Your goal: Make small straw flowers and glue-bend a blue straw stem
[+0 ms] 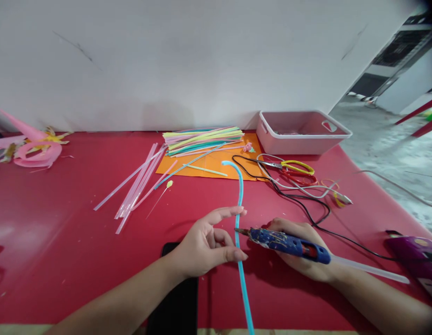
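A long light-blue pipe cleaner, curled over at its far end, runs up the middle of the view. My left hand pinches it between thumb and fingers. In my right hand is a blue hot glue gun, lying across the palm with a clear glue stick jutting from its back. The nozzle tip points left and meets or nearly meets the pipe cleaner between the left thumb and forefinger. Whether it touches, I cannot tell. Glue smears and strings cover the gun's front.
Several coloured pipe cleaners lie on an orange sheet. Clear straws or glue sticks are left of it. Scissors, cables and a white bin stand right. A black phone lies under my left forearm; a purple object is far right.
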Available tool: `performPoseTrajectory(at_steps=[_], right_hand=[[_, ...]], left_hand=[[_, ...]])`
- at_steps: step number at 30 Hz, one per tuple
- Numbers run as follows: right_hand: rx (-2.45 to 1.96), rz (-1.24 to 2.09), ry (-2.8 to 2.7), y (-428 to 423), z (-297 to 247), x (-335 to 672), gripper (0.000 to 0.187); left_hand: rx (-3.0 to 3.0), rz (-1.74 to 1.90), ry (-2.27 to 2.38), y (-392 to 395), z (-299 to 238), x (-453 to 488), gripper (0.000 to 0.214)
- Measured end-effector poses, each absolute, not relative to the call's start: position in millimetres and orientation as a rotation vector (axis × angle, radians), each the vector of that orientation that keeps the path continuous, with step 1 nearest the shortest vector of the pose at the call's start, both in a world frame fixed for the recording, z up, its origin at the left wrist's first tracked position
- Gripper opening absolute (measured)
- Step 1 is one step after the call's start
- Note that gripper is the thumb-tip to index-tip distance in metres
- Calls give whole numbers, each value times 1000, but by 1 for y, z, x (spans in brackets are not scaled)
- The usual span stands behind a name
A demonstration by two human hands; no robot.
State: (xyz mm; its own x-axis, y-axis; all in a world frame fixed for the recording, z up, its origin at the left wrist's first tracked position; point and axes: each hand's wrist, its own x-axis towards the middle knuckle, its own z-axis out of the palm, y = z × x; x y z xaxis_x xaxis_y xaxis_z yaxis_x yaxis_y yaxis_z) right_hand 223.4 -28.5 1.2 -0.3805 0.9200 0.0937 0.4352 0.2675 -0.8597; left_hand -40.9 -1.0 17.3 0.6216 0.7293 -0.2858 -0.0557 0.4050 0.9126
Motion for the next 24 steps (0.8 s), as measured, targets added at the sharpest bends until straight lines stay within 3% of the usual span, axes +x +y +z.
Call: performPoseTrajectory(at_steps=[8,15,24], right_hand=[[-1204,1066,-1977,-26,1,228,28],[-1213,1061,-1938,-27,0,227,39],[-1224,1048,-1948,-27,-3,229,31]], left_hand=[[1027,564,743,-1,17,-40,87],[996,581,720,-1,18,-40,85],[962,598,678,-2,19,-40,82]])
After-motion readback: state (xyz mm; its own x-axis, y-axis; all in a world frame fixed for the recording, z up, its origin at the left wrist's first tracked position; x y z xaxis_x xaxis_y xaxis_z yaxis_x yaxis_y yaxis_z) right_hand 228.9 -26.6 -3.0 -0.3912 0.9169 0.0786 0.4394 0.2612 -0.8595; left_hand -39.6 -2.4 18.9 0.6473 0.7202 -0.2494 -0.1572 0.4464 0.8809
